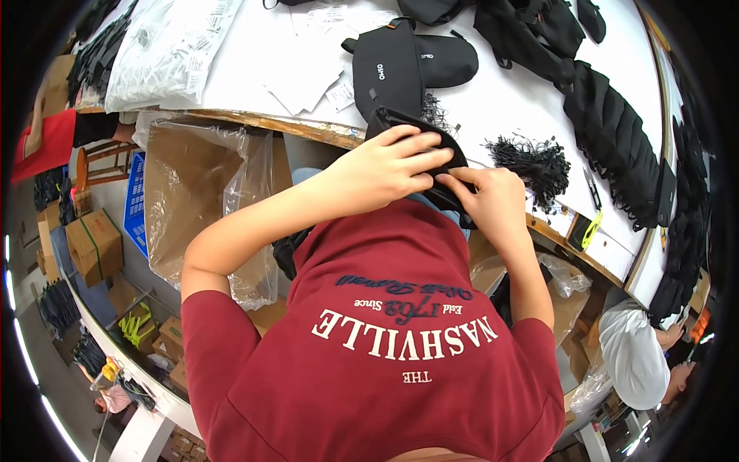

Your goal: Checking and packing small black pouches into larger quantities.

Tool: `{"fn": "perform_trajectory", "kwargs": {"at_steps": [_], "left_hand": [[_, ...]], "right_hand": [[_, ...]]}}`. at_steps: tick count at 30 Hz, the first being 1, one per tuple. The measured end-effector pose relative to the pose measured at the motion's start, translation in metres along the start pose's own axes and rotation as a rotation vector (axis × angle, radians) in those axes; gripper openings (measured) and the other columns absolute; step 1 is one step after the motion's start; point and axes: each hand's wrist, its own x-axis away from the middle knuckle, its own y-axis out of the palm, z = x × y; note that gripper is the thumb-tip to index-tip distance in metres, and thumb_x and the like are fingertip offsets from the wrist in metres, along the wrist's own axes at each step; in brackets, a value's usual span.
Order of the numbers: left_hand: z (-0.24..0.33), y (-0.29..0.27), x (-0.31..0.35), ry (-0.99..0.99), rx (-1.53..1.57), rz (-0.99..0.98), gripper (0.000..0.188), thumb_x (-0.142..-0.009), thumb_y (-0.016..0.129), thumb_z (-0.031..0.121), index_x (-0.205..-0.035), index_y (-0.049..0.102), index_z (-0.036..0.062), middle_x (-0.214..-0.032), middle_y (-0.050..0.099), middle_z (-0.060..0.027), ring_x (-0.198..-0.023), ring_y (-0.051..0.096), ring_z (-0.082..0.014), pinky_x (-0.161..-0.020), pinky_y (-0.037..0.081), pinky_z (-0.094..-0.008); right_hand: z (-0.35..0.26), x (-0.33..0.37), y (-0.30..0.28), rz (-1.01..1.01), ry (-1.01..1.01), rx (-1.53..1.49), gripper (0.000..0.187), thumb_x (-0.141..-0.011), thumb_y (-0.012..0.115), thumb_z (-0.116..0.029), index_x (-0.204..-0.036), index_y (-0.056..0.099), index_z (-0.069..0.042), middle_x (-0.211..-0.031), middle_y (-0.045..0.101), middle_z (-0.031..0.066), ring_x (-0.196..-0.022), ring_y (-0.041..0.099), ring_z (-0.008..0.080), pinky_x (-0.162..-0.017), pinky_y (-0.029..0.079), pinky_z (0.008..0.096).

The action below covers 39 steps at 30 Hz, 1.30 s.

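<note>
Close against my body, at the front edge of the white table, both hands hold a small black fabric pouch (391,121). My left hand (408,163) lies across its upper side with the fingers bent over the open edge. The thumb and fingers of my right hand (489,199) pinch the pouch's right edge; whatever small part they grip is hidden. Just beyond lie two finished-looking black pouches, a longer one (385,68) and a rounded one (448,61). A pile of thin black cords (531,165) rests right of my hands.
White tabletop (516,96) carries a long row of black pouches (616,127) at right, scissors (593,189), paper sheets (296,69) and a clear bag of white pieces (169,58). A plastic-lined carton (188,177) stands below left. Other people (635,354) are nearby.
</note>
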Motion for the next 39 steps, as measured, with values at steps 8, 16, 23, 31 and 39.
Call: {"fn": "perform_trajectory", "kwargs": {"at_steps": [8, 16, 23, 31, 39], "left_hand": [[-0.009, 0.008, 0.008, 0.077, 0.034, -0.103, 0.012, -0.081, 0.062, 0.018, -0.088, 0.061, 0.0082, -0.09, 0.059, -0.0039, -0.098, 0.056, -0.0206, -0.098, 0.041, -0.0364], [-0.092, -0.002, -0.005, -0.417, 0.627, 0.505, 0.012, -0.09, 0.061, 0.016, -0.097, 0.062, 0.0053, -0.097, 0.068, -0.0082, -0.081, 0.063, -0.0232, -0.079, 0.049, -0.0342], [-0.217, 0.031, 0.048, -0.898, -0.236, 0.224, 0.037, -0.085, 0.068, 0.03, -0.112, 0.057, 0.0089, -0.104, 0.061, -0.009, -0.101, 0.057, -0.0272, -0.09, 0.044, -0.039], [-0.145, 0.003, 0.023, -0.705, 0.092, 0.528, 0.026, -0.088, 0.065, 0.023, -0.107, 0.06, 0.0058, -0.105, 0.062, -0.0074, -0.097, 0.058, -0.0212, -0.088, 0.045, -0.0329], [-0.014, 0.018, 0.043, -0.715, 1.573, 0.72, 0.064, -0.097, 0.049, 0.043, -0.14, 0.027, 0.0005, -0.121, 0.053, -0.0131, -0.111, 0.054, -0.0213, -0.097, 0.042, -0.0347]], "right_hand": [[-0.007, -0.008, -0.001, -0.138, 0.155, -0.062, 0.04, -0.072, 0.078, -0.036, -0.092, 0.059, -0.008, -0.053, 0.055, 0.0075, -0.053, 0.059, 0.0275, -0.052, 0.045, 0.0354], [0.016, -0.004, 0.009, -0.323, 0.288, -0.292, 0.029, -0.077, 0.074, -0.027, -0.085, 0.065, -0.001, -0.059, 0.058, 0.0145, -0.053, 0.056, 0.028, -0.057, 0.043, 0.0364], [0.016, 0.0, 0.014, -0.219, 0.206, -0.457, 0.026, -0.077, 0.074, -0.024, -0.085, 0.063, -0.001, -0.059, 0.059, 0.0147, -0.054, 0.058, 0.0287, -0.056, 0.044, 0.0355], [-0.01, 0.005, -0.018, -0.046, 0.165, -0.233, 0.015, -0.08, 0.07, -0.017, -0.083, 0.062, -0.006, -0.05, 0.052, 0.011, -0.043, 0.05, 0.0258, -0.047, 0.039, 0.0321], [-0.032, -0.003, -0.022, 0.231, 0.105, -0.549, 0.008, -0.083, 0.067, -0.009, -0.086, 0.062, -0.003, -0.045, 0.044, -0.0016, -0.041, 0.031, 0.0015, -0.041, 0.024, 0.0229]]}}
